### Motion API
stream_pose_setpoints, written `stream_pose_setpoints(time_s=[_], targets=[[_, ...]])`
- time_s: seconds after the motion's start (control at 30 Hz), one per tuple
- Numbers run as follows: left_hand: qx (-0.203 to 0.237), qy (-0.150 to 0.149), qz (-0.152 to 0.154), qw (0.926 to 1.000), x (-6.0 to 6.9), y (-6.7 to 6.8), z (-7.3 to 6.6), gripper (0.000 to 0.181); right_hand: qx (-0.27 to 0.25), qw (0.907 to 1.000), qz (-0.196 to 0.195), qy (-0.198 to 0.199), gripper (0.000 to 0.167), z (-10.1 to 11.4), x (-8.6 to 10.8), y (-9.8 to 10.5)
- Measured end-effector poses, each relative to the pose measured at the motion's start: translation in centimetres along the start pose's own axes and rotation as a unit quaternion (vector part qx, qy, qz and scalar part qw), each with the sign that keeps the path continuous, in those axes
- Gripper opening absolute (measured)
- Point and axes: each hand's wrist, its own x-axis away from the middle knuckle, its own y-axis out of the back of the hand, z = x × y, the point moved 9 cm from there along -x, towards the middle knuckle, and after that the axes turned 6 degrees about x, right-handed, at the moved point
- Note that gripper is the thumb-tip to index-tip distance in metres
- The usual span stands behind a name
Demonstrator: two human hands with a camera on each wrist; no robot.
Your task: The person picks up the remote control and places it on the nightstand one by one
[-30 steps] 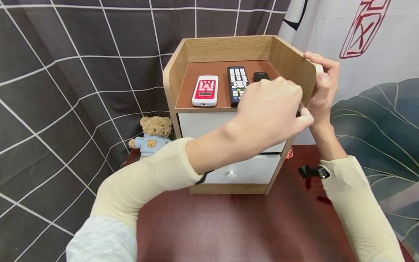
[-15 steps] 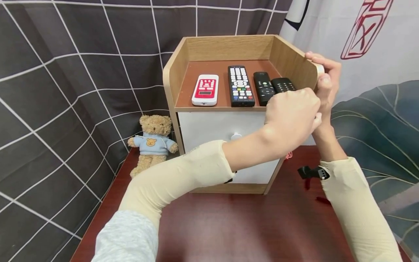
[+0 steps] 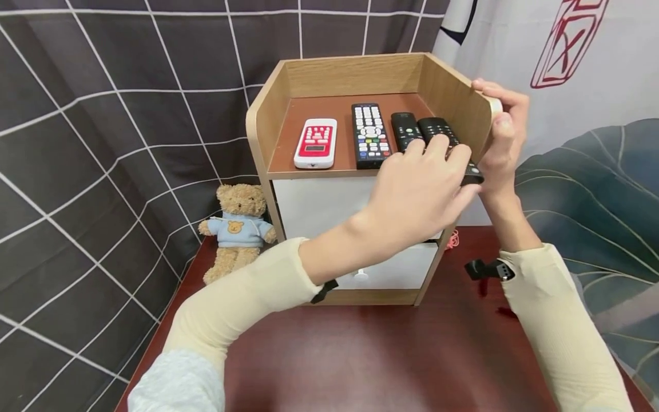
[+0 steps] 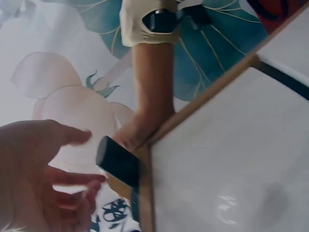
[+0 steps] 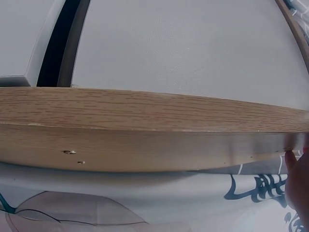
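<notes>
My left hand [image 3: 412, 197] reaches over the front of the cabinet top, fingers bent above the black remote controls. The rightmost black remote [image 3: 436, 127] lies slanted, its near end poking past the front edge. In the left wrist view, thumb and fingers stand apart beside that projecting remote end [image 4: 118, 162]; no grip on it shows. Left of it lies another black remote [image 3: 405, 127], partly covered by the fingers. My right hand [image 3: 507, 137] grips the front of the cabinet's right side panel [image 3: 458, 103], thumb in front, fingers over the top.
A black remote with white buttons [image 3: 369, 134] and a white-and-red remote [image 3: 316, 143] lie further left on the brown top. The cabinet has white drawers [image 3: 407, 269]. A teddy bear [image 3: 239, 229] sits left of it on the dark red table [image 3: 329, 355].
My left hand moved right toward the cabinet corner, then back left with its fingers loosening. The rightmost remote's near end now shows past the edge. My right hand keeps its hold.
</notes>
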Motion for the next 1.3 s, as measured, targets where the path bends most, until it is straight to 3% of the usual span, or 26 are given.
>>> stream_pose_setpoints(time_s=[0.1, 0.2, 0.4, 0.57, 0.7, 0.8, 0.93, 1.07, 1.17, 1.27, 1.3], targets=[[-0.008, -0.044, -0.042, 0.9981, 0.2, 0.1, 0.2, 0.029, 0.003, 1.0000, 0.007, 0.000, 0.032, -0.1, -0.1, -0.3], [-0.023, -0.060, -0.065, 0.9958, -0.2, -0.4, 0.5, 0.028, 0.003, 1.0000, 0.009, 0.000, 0.032, -0.1, -0.1, -0.5], [-0.057, -0.023, -0.053, 0.9967, -1.5, -2.1, 1.9, 0.028, 0.006, 0.9998, 0.017, -0.004, 0.033, -0.6, 0.3, -0.8], [-0.051, -0.001, -0.028, 0.9983, -2.6, -3.1, 2.9, 0.030, 0.008, 0.9998, 0.019, -0.005, 0.033, -0.7, 0.2, -0.7], [-0.039, 0.014, -0.016, 0.9990, -2.5, -3.5, 3.7, 0.032, 0.002, 0.9997, 0.022, -0.004, 0.033, -0.9, 0.1, -1.1], [-0.024, 0.004, -0.025, 0.9994, -1.9, -3.2, 3.9, 0.035, -0.001, 0.9996, 0.027, -0.009, 0.032, -1.0, 0.1, -1.0], [-0.008, -0.028, -0.045, 0.9986, -0.4, -2.1, 4.0, 0.043, 0.006, 0.9984, 0.054, -0.017, 0.031, -0.8, -0.2, -0.4], [0.032, -0.060, -0.059, 0.9959, 2.2, -0.3, 5.7, 0.051, 0.104, 0.9887, 0.107, -0.010, 0.038, -0.6, -0.5, 0.6], [0.088, -0.078, -0.087, 0.9892, 4.9, 1.4, 7.7, 0.056, 0.173, 0.9777, 0.120, 0.007, 0.043, -0.4, 0.0, 2.2], [0.137, -0.096, -0.142, 0.9756, 8.5, 3.3, 9.8, 0.056, 0.188, 0.9745, 0.119, 0.026, 0.045, 0.2, 1.3, 4.1], [0.149, -0.098, -0.161, 0.9708, 9.8, 3.9, 10.5, 0.055, 0.207, 0.9688, 0.131, 0.035, 0.049, 0.4, 1.9, 4.7]])
